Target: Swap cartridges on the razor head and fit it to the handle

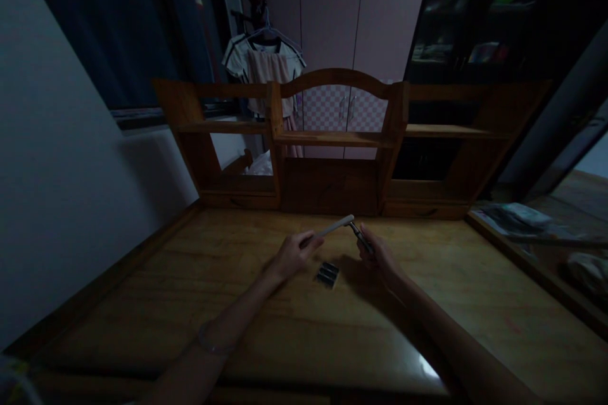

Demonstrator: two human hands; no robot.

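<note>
My left hand [295, 255] is closed round the dark end of a long, pale, narrow stick [335, 226]. The stick slants up to the right, above the table. My right hand [376, 254] grips a slim dark-and-silver handle [360, 237], razor-like in shape. Its upper tip meets or nearly meets the far end of the pale stick; dim light hides whether they touch. Below and between both hands, a small pack of dark bars [327, 274] lies flat on the wooden tabletop [228, 291].
Along the back edge stands a wooden shelf unit [332, 138] with open compartments and small drawers. A wall [95, 202] borders the left side. Assorted items [517, 218] lie beyond the raised right edge. Clothes on a hanger [266, 60] hang behind the shelf.
</note>
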